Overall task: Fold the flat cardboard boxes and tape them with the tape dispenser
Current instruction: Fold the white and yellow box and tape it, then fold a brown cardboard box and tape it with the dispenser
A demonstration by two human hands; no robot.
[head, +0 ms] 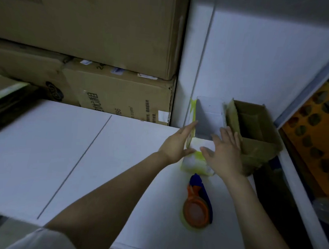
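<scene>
Both forearms reach forward over the white worktop (pixel 82 148). Left hand (pixel 178 142) lies flat against the left wall of the small white box (pixel 208 115), fingers straight. Right hand (pixel 225 152) presses its right side, fingers straight and spread. The box stands open-topped, just beside a brown cardboard box (pixel 255 129). Tape dispenser (pixel 197 206) lies on the worktop beside the right forearm, apart from both hands.
</scene>
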